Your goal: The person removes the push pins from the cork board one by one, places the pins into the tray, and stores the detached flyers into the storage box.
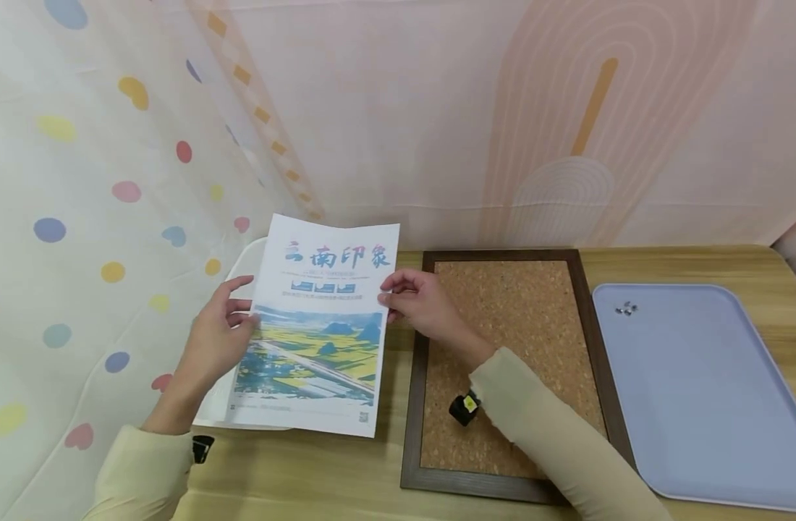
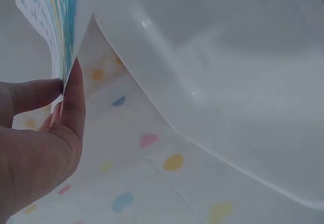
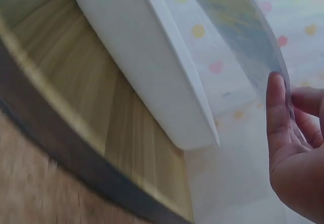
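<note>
A printed poster sheet (image 1: 320, 340) with colourful lettering and a landscape of yellow fields is held up between both hands. My left hand (image 1: 221, 336) pinches its left edge between thumb and fingers, as the left wrist view also shows. At the opposite edge, my right hand (image 1: 420, 304) pinches the sheet near its upper half. Behind and below the paper stands a white plastic bin (image 2: 212, 112), mostly hidden by the sheet in the head view. To the right of the sheet lies a cork board (image 1: 502, 304) in a dark brown frame, partly under my right forearm.
A pale blue tray (image 1: 704, 383) lies to the right of the cork board, with several small metallic pieces (image 1: 626, 309) in its upper left corner. Everything rests on a wooden table (image 1: 274, 485). Patterned cloth (image 1: 398, 130) hangs behind and at the left.
</note>
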Tool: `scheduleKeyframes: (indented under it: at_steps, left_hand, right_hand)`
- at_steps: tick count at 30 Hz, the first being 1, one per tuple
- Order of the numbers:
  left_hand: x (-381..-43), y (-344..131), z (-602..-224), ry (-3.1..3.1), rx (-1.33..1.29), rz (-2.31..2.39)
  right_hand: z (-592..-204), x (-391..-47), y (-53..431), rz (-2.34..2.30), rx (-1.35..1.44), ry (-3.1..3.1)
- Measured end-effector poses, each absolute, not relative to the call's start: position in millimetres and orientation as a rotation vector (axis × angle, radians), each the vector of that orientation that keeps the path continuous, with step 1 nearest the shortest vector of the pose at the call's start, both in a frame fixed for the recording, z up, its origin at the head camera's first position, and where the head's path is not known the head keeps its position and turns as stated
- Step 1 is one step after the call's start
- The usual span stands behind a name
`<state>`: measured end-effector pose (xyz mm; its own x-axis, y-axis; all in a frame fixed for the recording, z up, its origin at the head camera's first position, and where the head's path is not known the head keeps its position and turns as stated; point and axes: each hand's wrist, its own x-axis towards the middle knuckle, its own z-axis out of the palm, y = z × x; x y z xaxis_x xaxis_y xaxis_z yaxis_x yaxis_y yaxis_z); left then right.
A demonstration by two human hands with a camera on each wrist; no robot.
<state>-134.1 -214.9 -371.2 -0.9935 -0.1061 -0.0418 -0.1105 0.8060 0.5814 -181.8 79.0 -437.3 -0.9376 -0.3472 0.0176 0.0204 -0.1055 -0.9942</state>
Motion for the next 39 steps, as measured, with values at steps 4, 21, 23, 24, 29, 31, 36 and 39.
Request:
scheduleKeyframes:
  at_steps: [4,21,23,24,29,31,36,39]
  left_hand:
    - [-140.1,-227.1,-370.4,2.983,-0.228,0.939]
    - [-160.9,-276.6,-376.1,2.900,-0.507,0.957]
    - [-161.2,-279.8,-377.6,2.892,-0.518,0.970]
    - [-161.3,-281.3,-378.3,2.891,-0.522,0.973]
    - [-162.2,-285.7,-382.5,2.877,-0.548,1.010]
    - [-163.4,-286.3,-385.5,2.873,-0.553,1.021]
    - [-167.2,-288.0,-395.7,2.861,-0.565,1.021]
    - [-169.3,-288.3,-402.2,2.842,-0.586,1.025]
  right_hand:
    - [-436.2,-182.8,59.0,-2.200,-0.294,1.858]
    - [-433.9,-175.9,-8.4,-2.168,-0.143,1.849]
    - [-435.1,-174.5,-11.0,-2.158,-0.133,1.864]
    - [-435.7,-174.1,-12.2,-2.156,-0.135,1.869]
    - [-438.3,-172.6,-17.1,-2.145,-0.156,1.879]
    - [-438.6,-171.9,-18.4,-2.118,-0.153,1.894]
    - [-439.3,-170.3,-20.9,-1.979,-0.152,1.978]
    - [-439.7,-169.3,-21.3,-1.874,-0.160,2.061]
